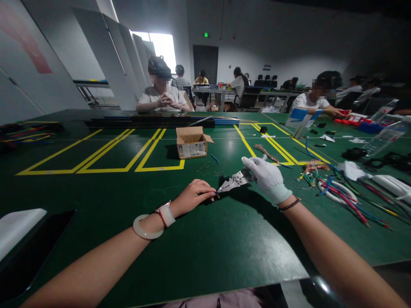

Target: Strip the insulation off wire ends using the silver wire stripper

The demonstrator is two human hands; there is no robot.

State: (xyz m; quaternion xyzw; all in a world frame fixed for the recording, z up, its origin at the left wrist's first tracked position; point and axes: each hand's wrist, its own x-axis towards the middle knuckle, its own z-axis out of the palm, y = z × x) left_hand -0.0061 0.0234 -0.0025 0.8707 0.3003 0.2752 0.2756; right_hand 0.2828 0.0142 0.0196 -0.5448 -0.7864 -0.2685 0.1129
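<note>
My bare left hand (196,196) is closed in a pinch just above the green table, with a short piece of blue wire (216,194) at its fingertips. At that wire are the jaws of a pair of wire strippers (233,182), slanting in from the right. My right hand (266,174), in a white glove, is wrapped round the handles of the strippers. How far the jaws are closed on the wire is too small to tell. Just beyond the jaws, small wire scraps (215,173) and a loose blue wire piece (215,158) lie on the table.
An open cardboard box (192,149) stands ahead of my hands. Coloured cables (340,192) and bare copper strands (316,166) lie at the right. A dark flat device (35,252) is at the near left. Yellow tape (105,170) marks the table; co-workers sit across it.
</note>
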